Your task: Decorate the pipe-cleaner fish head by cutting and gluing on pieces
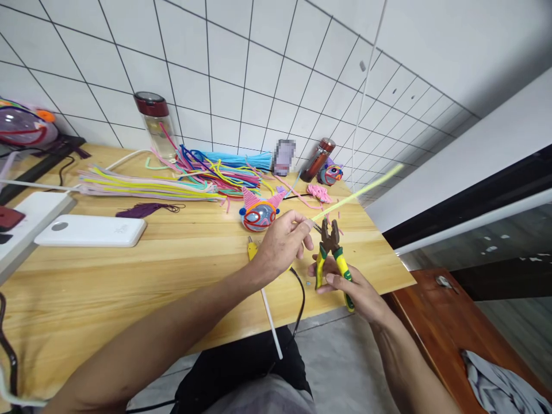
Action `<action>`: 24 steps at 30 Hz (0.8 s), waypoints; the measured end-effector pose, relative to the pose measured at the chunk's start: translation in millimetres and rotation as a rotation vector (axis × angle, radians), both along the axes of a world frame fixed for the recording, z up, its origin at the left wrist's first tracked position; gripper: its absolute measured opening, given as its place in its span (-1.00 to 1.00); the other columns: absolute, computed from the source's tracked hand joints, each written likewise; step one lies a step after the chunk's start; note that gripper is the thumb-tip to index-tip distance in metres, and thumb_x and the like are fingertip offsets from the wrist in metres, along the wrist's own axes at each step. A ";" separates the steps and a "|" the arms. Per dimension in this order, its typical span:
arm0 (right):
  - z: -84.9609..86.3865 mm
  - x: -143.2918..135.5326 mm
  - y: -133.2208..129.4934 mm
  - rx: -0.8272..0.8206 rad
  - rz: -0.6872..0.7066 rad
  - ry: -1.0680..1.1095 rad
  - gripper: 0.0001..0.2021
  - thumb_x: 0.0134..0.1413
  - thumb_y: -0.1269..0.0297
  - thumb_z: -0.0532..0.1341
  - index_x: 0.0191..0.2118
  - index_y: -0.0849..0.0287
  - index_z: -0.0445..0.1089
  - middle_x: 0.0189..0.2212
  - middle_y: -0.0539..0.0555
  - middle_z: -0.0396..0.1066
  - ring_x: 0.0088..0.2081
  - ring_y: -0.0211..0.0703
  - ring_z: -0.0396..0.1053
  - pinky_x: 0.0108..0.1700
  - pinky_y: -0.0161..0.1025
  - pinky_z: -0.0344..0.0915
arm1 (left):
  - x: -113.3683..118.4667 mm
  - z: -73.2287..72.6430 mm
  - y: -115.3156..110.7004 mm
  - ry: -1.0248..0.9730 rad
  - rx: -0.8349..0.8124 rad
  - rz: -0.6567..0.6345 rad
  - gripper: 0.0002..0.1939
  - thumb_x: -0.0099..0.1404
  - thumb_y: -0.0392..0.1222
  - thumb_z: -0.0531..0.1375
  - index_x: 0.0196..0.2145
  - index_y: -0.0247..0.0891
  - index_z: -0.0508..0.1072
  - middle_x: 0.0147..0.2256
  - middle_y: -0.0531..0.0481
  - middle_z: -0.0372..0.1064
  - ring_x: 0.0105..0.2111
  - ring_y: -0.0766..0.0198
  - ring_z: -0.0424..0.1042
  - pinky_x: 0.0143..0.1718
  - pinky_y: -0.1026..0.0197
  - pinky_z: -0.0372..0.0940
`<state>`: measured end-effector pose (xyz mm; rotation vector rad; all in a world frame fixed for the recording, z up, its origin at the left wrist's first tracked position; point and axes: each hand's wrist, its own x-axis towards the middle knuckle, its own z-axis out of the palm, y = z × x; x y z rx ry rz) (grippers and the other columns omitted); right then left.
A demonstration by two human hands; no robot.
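My left hand (284,241) pinches one end of a yellow pipe cleaner (362,191), which points up and to the right. In my right hand (351,287) is a pair of pliers (331,247) with yellow and green handles; their jaws stand apart, just below the pipe cleaner. Behind my left hand sits a small clear ball figure (259,215) with pink pipe-cleaner ears, orange trim and red rings. A yellow glue gun (252,248) lies partly hidden under my left hand, a white glue stick (271,325) sticking out past the table edge.
Bundles of coloured pipe cleaners (150,185) lie along the back of the wooden table (181,287). A glass bottle (157,123), a brown flask (318,160) and another ball figure (331,172) stand near the wall. A white power bank (90,227) lies left.
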<state>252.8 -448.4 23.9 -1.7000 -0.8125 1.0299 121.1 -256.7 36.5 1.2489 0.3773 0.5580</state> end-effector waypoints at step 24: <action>-39.3 -4.9 7.6 0.078 -0.121 -0.847 -0.64 0.39 0.09 0.19 0.17 0.08 0.46 0.12 0.24 0.58 0.16 0.18 0.53 0.24 0.14 0.44 | -3.5 0.0 -8.3 -0.011 0.069 0.069 -0.93 0.46 -0.22 0.17 -0.23 -0.23 0.41 -0.42 0.06 0.56 -0.55 0.39 0.32 -0.48 0.31 0.20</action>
